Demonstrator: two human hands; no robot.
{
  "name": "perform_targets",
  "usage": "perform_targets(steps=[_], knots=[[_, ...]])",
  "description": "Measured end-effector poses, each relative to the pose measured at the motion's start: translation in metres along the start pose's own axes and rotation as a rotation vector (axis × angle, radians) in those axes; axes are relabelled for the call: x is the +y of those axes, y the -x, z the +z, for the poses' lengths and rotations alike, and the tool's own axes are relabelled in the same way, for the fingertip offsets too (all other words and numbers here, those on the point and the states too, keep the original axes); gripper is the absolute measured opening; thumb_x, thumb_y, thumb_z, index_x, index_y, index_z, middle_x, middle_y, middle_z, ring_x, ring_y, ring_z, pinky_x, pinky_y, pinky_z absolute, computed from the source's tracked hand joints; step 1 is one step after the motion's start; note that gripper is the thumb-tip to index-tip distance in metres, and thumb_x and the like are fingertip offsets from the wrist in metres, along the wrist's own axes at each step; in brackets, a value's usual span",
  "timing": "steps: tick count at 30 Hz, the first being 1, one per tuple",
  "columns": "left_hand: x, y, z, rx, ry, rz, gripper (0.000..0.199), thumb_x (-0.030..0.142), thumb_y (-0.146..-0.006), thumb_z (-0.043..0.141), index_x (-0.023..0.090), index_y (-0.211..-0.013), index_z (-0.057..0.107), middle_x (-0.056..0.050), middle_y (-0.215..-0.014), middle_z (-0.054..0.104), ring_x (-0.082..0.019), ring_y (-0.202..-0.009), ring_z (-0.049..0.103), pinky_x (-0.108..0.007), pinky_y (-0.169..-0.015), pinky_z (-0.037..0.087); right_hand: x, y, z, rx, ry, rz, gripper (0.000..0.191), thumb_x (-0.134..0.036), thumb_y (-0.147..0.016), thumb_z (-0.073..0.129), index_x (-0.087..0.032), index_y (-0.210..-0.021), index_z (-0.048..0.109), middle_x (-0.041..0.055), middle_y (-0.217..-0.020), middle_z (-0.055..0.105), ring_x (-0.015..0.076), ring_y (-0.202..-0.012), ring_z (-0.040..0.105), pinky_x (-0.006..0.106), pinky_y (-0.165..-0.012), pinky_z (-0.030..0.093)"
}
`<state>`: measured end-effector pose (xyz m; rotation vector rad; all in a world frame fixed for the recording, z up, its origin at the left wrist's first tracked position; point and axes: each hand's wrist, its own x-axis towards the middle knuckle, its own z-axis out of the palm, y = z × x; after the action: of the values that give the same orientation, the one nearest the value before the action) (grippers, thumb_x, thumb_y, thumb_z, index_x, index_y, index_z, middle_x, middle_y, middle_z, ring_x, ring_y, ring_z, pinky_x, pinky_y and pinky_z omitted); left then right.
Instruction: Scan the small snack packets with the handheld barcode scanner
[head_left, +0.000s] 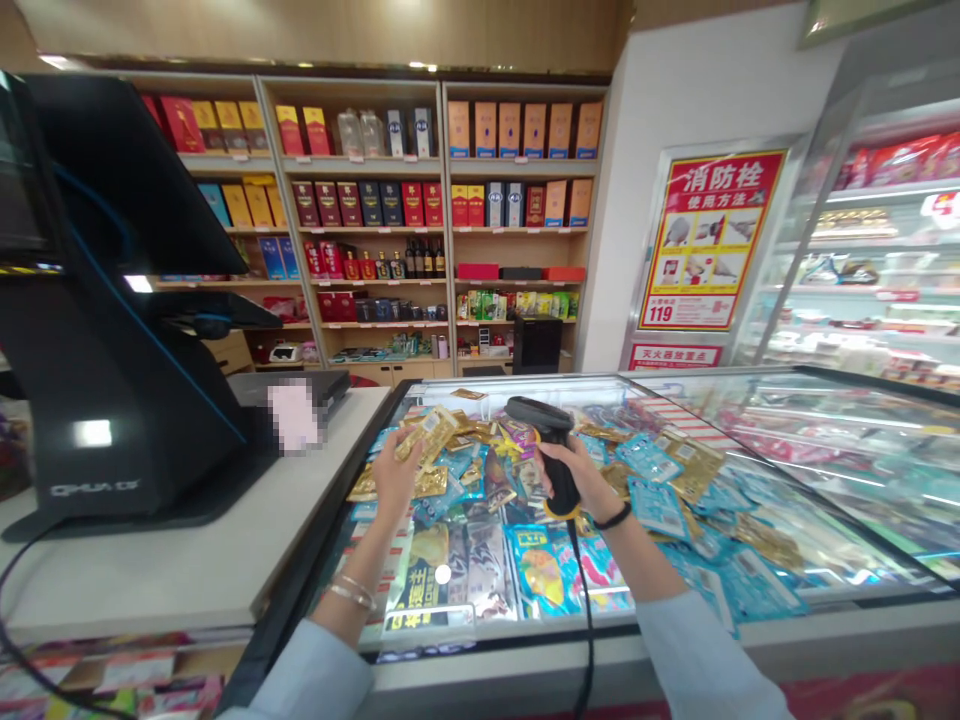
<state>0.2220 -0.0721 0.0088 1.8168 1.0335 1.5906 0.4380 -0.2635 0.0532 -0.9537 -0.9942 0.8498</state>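
In my left hand (395, 478) is a gold snack packet (431, 432), its white barcode label turned up. My right hand (581, 475) grips a black barcode scanner (553, 450) by its handle; the scanner's head points left, toward the packet, with a gap between them. A black cable (583, 590) hangs down from the handle. Below and around both hands, many loose gold and blue packets (660, 505) lie heaped on the glass top of a freezer (480, 630). Colourful packages show through the glass beneath.
On the left a black checkout terminal (142, 400) stands on a white counter (150, 575). Shelves (367, 165) of boxes and bottles line the back wall. A red and yellow poster (712, 240) hangs at right, beside a stocked display fridge (885, 250).
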Motion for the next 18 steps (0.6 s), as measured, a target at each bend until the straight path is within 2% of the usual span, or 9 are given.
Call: perform_targets(steps=[2, 6, 8, 10, 13, 18], knots=[[0.023, 0.002, 0.013, -0.027, 0.050, 0.038, 0.026, 0.043, -0.080, 0.062, 0.022, -0.093, 0.068, -0.004, -0.098, 0.074, -0.024, -0.099, 0.067, -0.036, -0.092, 0.048, -0.028, 0.003, -0.016, 0.058, 0.021, -0.032, 0.027, -0.040, -0.071, 0.075, -0.018, -0.075, 0.059, -0.0038, -0.056, 0.058, 0.0087, -0.036, 0.049, 0.020, -0.032, 0.042], [0.084, 0.010, 0.051, -0.091, 0.161, 0.091, 0.019, 0.039, -0.079, 0.063, 0.021, -0.083, 0.068, -0.002, -0.087, 0.073, -0.022, -0.090, 0.067, -0.034, -0.089, 0.048, -0.078, 0.016, -0.061, 0.186, 0.068, -0.136, 0.028, -0.036, -0.070, 0.075, -0.017, -0.087, 0.063, -0.0043, -0.059, 0.059, 0.0095, -0.037, 0.051, 0.021, -0.033, 0.043], [0.111, 0.017, 0.072, -0.114, 0.223, 0.102, 0.017, 0.036, -0.079, 0.063, 0.021, -0.083, 0.069, -0.002, -0.088, 0.073, -0.021, -0.091, 0.066, -0.032, -0.089, 0.048, -0.095, 0.027, -0.088, 0.254, 0.089, -0.178, 0.029, -0.035, -0.069, 0.075, -0.017, -0.088, 0.063, -0.0047, -0.059, 0.059, 0.0098, -0.037, 0.052, 0.021, -0.032, 0.042], [0.129, 0.027, 0.093, -0.153, 0.275, 0.102, 0.015, 0.034, -0.079, 0.064, 0.021, -0.083, 0.068, -0.001, -0.088, 0.073, -0.021, -0.093, 0.066, -0.031, -0.090, 0.047, -0.106, 0.040, -0.115, 0.319, 0.094, -0.201, 0.030, -0.035, -0.069, 0.075, -0.017, -0.090, 0.065, -0.0049, -0.058, 0.059, 0.0102, -0.038, 0.052, 0.021, -0.032, 0.042], [0.139, 0.047, 0.125, -0.239, 0.335, 0.080, 0.013, 0.032, -0.080, 0.064, 0.020, -0.084, 0.069, -0.001, -0.087, 0.073, -0.020, -0.093, 0.066, -0.032, -0.091, 0.047, -0.111, 0.058, -0.155, 0.416, 0.057, -0.193, 0.027, -0.033, -0.066, 0.074, -0.018, -0.087, 0.065, -0.0048, -0.057, 0.058, 0.0103, -0.037, 0.051, 0.022, -0.032, 0.043], [0.130, 0.086, 0.179, -0.411, 0.378, -0.072, 0.013, 0.020, -0.083, 0.057, 0.018, -0.091, 0.067, -0.005, -0.099, 0.073, -0.021, -0.100, 0.066, -0.034, -0.094, 0.047, -0.098, 0.074, -0.206, 0.510, -0.097, -0.165, 0.024, -0.032, -0.064, 0.072, -0.019, -0.084, 0.066, -0.0053, -0.055, 0.054, 0.0089, -0.038, 0.048, 0.020, -0.033, 0.042]])
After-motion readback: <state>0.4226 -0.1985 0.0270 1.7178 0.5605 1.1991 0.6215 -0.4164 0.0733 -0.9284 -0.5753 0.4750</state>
